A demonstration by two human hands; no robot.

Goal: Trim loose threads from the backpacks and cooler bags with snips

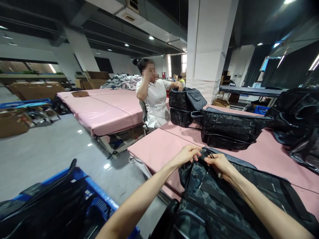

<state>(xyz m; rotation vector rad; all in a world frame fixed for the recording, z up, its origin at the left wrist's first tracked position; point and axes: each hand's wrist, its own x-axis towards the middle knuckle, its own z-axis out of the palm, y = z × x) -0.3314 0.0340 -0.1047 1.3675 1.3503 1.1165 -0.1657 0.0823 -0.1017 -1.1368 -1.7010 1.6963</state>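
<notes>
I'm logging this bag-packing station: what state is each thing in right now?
left hand: pinching the camouflage bag's far edge
right hand: grip on a small dark pull at the same edge
camouflage bag: lying on the pink table
black bags: stacked, top flap open
blue crate: filled with dark bags

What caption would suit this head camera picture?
Both hands, left hand and right hand, pinch the camouflage bag on a pink table.

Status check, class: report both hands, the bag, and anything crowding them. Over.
Left hand and right hand both pinching at the far edge of the camouflage bag. Bag lies on the pink table. Stacked black bags just beyond, not touching.
</notes>
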